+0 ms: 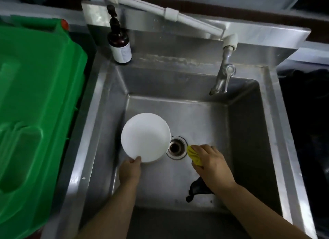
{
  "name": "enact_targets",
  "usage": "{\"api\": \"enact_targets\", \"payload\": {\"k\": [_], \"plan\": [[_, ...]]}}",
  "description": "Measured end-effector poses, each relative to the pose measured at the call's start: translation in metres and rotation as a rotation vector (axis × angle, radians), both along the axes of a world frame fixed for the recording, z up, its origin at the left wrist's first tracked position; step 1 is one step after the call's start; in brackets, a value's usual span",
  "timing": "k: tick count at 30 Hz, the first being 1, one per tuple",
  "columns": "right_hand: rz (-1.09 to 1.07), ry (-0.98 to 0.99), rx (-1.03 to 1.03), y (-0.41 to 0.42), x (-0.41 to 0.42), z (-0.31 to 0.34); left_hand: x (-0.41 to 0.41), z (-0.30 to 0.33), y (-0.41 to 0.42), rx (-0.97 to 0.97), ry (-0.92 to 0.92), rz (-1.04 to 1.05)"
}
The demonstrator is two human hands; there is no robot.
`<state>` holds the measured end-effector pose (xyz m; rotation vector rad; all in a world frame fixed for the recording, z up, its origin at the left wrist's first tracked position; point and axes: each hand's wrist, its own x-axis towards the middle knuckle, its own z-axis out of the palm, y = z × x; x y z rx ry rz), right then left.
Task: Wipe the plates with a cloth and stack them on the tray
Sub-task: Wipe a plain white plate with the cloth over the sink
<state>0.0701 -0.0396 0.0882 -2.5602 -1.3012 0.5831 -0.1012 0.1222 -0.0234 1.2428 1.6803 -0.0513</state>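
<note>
A white round plate (145, 136) is held over the bottom of a steel sink (245, 132), left of the drain (176, 147). Another white rim shows just beneath its lower edge. My left hand (129, 171) grips the plate's near edge with the thumb on top. My right hand (211, 163) is right of the drain, fingers curled round a yellow cloth (194, 156) that touches the sink floor. No tray is recognisable in view.
A green plastic bin lid (35, 105) fills the left side. A brown pump bottle (119, 43) stands on the sink's back left corner. A tap (225, 73) hangs over the basin at the back right. A dark rag (196, 189) lies under my right wrist.
</note>
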Motion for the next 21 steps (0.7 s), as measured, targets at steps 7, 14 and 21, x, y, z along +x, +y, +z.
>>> {"api": "enact_targets", "payload": {"k": [7,14,21], "plan": [[-0.006,0.044,-0.083,0.003,-0.004,-0.013,0.000,-0.013,0.002,-0.006,0.001,0.117],[-0.025,0.037,-0.084,0.000,-0.003,-0.009,0.004,-0.014,0.002,-0.026,0.025,0.155],[-0.040,0.022,-0.067,-0.005,0.000,0.001,0.011,-0.002,-0.004,-0.080,-0.132,0.365]]}}
